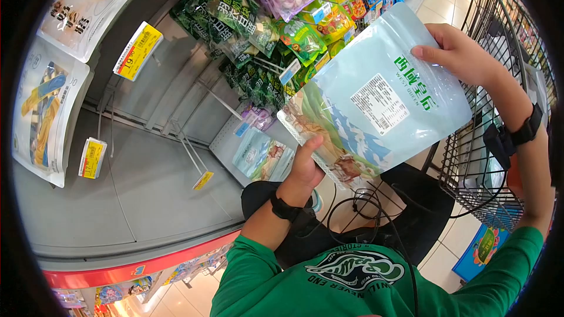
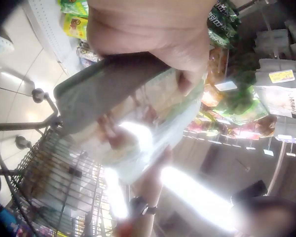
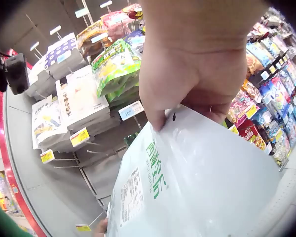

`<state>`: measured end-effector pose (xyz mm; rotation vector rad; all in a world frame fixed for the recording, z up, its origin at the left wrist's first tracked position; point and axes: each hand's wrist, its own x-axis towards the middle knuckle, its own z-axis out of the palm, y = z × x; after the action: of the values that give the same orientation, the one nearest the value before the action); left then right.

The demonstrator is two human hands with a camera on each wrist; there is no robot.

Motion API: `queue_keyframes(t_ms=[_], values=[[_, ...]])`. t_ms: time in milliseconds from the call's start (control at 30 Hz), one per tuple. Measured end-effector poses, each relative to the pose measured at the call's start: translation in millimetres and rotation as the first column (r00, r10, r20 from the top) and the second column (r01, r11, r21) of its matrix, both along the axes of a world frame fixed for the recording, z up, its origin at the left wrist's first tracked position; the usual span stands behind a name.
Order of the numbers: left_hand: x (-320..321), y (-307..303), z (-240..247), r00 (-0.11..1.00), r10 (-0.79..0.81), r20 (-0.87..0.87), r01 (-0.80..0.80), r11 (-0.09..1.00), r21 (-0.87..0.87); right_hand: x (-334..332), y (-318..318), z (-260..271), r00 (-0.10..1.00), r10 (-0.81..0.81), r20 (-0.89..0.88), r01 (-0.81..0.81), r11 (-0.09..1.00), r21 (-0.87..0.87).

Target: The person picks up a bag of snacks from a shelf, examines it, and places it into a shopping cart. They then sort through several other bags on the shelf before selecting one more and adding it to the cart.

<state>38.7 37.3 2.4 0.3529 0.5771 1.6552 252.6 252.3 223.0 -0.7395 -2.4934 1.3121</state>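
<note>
A large pale-blue snack pouch [image 1: 376, 100] with green lettering, a white label and a mountain-and-cattle picture is held up in front of the body. My right hand [image 1: 461, 53] pinches its upper corner, thumb on the printed face. At the lower edge, my left hand [image 1: 305, 167] grips the pouch with its thumb over the front; the other fingers are hidden behind it. In the right wrist view, the right thumb presses the pouch [image 3: 187, 168] near a small dark hole. The left wrist view shows the pouch [image 2: 133, 113] tilted beneath the left hand [image 2: 153, 29].
A similar pouch [image 1: 264, 155] lies on the grey shelf [image 1: 158, 199] at left. Green packets [image 1: 226, 17] and colourful snack bags hang from hooks behind. White pouches [image 1: 50, 111] hang at far left, with yellow price tags [image 1: 138, 51]. A wire shopping cart [image 1: 470, 164] stands at right.
</note>
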Motion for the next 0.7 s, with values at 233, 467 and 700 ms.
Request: queue_keyframes(t_ms=[233,467,700], values=[[-1.8,1.4,1.6,1.0,0.019,0.014,-0.019,1.0,0.002,3.9,11.0,1.2,0.981,0.081,0.175,-0.082,0.997,0.001],[-3.5,-0.5,5.5,0.998,0.049,-0.045,-0.05,0.998,-0.038,-2.0,0.3,6.2,0.991,0.033,0.126,-0.03,0.999,-0.028],[-5.7,1.7,11.2,0.993,0.107,-0.046,-0.11,0.992,-0.055,5.3,10.2,0.3,0.977,0.1,0.188,-0.089,0.994,-0.066]])
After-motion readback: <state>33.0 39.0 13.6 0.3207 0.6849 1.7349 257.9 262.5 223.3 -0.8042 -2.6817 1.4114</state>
